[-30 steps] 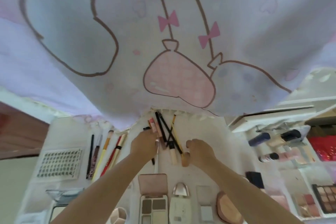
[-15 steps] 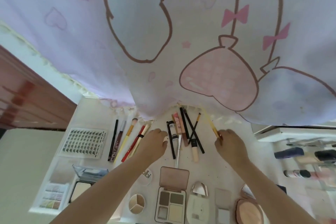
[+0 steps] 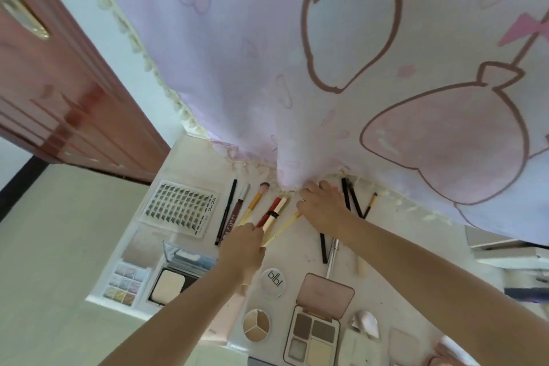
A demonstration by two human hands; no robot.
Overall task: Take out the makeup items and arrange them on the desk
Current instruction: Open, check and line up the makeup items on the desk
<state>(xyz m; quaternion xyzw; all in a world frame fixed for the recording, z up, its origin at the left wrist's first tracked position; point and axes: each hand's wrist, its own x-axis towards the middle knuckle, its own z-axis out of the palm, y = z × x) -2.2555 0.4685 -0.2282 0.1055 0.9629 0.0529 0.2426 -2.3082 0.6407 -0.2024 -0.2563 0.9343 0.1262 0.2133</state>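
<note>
A pink curtain (image 3: 297,54) hung over the far edge of the white desk (image 3: 386,300). The brushes and pencils lay in a row beneath it, sorted by kind. The right hand (image 3: 322,205) and left hand (image 3: 245,247) each pinched an end of a thin yellow brush (image 3: 282,227), likely lining it up beside the red pencil (image 3: 269,214).

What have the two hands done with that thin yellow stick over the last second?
The right hand carried the thin yellow-handled brush leftward from the black pencils to the red and cream pencils. The left hand moved to meet its near end. The lash tray and palettes stayed put.
</note>
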